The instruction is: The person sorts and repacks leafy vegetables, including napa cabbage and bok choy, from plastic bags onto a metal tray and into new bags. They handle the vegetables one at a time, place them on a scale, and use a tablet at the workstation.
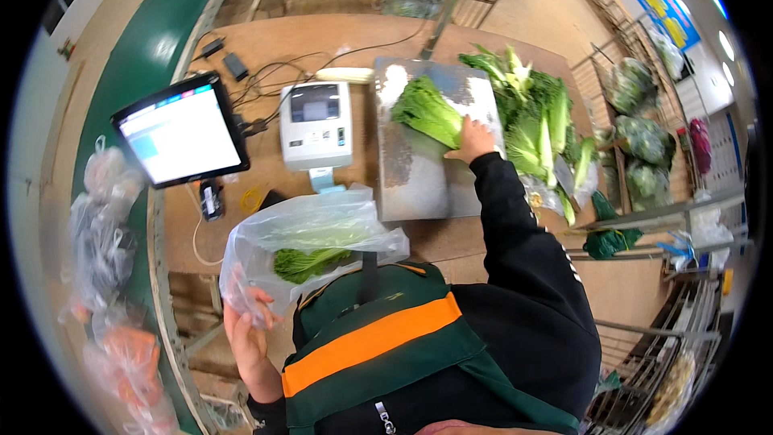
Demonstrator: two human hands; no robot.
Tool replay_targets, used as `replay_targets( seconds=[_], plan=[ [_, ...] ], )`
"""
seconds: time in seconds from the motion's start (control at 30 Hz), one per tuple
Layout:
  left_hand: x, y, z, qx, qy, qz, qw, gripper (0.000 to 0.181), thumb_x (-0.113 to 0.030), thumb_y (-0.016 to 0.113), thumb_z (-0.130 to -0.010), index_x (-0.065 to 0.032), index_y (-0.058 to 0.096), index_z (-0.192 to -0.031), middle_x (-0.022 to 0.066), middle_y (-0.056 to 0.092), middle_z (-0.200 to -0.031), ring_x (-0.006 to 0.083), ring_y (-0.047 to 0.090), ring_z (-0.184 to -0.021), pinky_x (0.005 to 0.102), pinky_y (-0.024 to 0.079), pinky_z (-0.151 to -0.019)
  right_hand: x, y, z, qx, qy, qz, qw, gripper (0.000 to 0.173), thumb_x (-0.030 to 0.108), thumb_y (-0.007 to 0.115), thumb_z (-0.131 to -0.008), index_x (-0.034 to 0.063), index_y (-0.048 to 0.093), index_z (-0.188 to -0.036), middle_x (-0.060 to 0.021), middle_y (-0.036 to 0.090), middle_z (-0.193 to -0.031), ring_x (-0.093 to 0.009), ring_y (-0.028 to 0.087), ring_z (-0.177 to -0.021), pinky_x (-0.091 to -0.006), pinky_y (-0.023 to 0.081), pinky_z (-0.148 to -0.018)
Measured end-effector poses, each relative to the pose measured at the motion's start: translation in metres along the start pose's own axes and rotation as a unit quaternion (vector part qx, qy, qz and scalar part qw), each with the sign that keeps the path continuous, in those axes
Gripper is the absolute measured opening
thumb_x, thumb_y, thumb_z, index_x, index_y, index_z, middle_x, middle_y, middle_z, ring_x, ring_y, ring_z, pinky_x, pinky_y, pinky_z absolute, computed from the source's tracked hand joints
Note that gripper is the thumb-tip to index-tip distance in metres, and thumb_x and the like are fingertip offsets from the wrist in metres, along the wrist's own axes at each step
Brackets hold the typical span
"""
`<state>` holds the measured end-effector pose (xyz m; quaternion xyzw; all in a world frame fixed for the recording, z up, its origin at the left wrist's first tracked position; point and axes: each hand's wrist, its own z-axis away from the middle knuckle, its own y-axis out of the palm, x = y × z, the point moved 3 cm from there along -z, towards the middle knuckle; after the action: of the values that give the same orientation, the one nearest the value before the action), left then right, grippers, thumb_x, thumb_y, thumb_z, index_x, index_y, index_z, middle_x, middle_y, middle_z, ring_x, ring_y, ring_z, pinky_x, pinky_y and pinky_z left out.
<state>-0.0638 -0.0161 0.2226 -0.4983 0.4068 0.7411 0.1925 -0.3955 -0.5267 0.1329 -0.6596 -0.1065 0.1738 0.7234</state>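
Note:
A head of Chinese cabbage (429,110) lies on the metal weighing platform (410,193). My right hand (476,140) is at its pale base, thumb and fingers spread around that end. At the lower left my left hand (249,317) holds the edge of a clear plastic bag (241,248). Inside the bag, more leafy greens (311,263) show through the opening; part of them is hidden by the film.
A white label printer (315,127) and a lit touchscreen (181,133) stand left of the platform. Loose leaves (537,127) and a knife blade (563,176) lie at its right. Filled plastic bags (115,241) hang beyond the table's left edge.

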Motion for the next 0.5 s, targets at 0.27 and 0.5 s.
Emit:
replay_targets(
  seconds=[0.27,0.5],
  plan=[
    [0.012,-0.001,-0.005,0.061,0.005,0.082,0.995,0.071,-0.037,0.05,-0.1,-0.0027,0.024,-0.157,0.0184,0.057,-0.105,0.0136,0.053,-0.062,0.0387,0.057,-0.07,0.064,-0.039,0.054,0.056,-0.141,-0.586,0.796,0.072,0.026,0.087,-0.077,0.0032,0.053,-0.136,-0.0133,0.068,-0.122,-0.021,0.063,-0.115,-0.0386,0.051,-0.099],
    [0.038,-0.054,-0.01,-0.127,-0.019,0.162,0.978,0.068,-0.029,0.058,-0.093,-0.0032,0.038,-0.153,0.0111,0.066,-0.109,0.0125,0.049,-0.064,0.0342,0.05,-0.072,0.266,-0.042,0.175,0.2,-0.491,-0.588,0.611,0.083,0.028,0.089,-0.075,0.0044,0.047,-0.143,-0.0198,0.06,-0.136,-0.03,0.059,-0.125,-0.0424,0.048,-0.101]
  ],
)
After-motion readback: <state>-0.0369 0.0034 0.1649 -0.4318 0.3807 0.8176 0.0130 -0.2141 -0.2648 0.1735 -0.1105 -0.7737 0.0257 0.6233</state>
